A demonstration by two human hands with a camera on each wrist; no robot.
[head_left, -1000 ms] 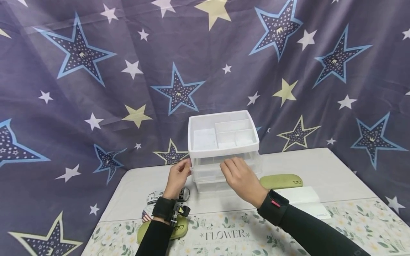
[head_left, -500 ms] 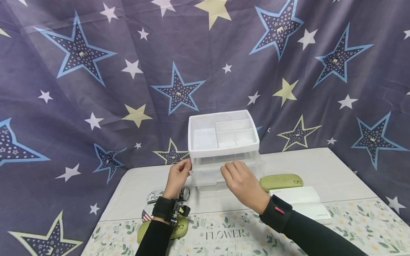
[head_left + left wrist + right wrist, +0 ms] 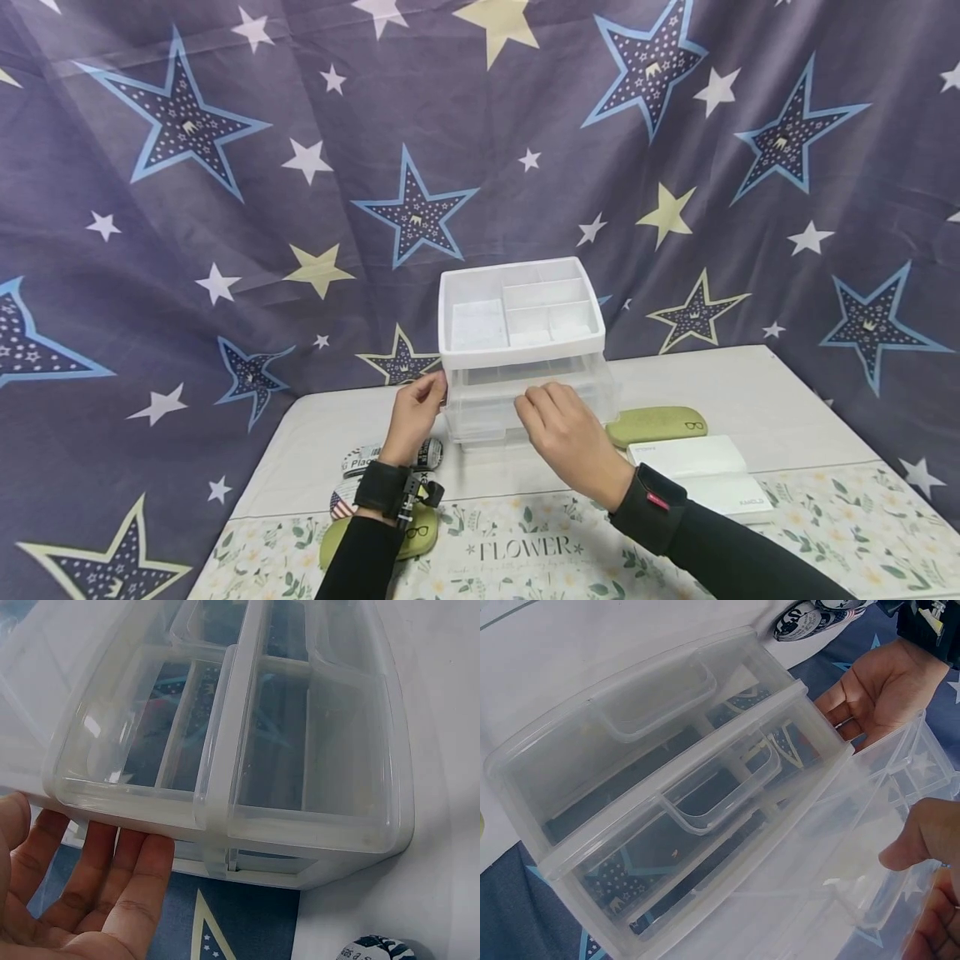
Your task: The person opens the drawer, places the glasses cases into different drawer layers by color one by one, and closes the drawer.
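Observation:
A white drawer organizer (image 3: 521, 358) with translucent drawers and a compartmented top tray stands on the table. My left hand (image 3: 418, 412) rests its fingertips against the organizer's left side; in the left wrist view the fingers (image 3: 135, 889) reach up along the side's edge, fairly straight. In front of the organizer, my right hand (image 3: 570, 442) grips the front of the clear upper drawer (image 3: 480, 408), which sticks out from the body. The right wrist view shows that hand's thumb (image 3: 911, 847) over the clear plastic, its fingers below; two lower drawers (image 3: 682, 802) look closed.
A green glasses case (image 3: 656, 425) and a white box (image 3: 701, 475) lie on the right. Left of centre, a second green glasses case (image 3: 420, 533) and printed round packages (image 3: 363, 458) lie near my left forearm. A star-patterned curtain (image 3: 480, 167) hangs behind the table.
My right hand has drawn back slightly toward me and downward, and the upper drawer has slid further out. My left hand stays at the organizer's side.

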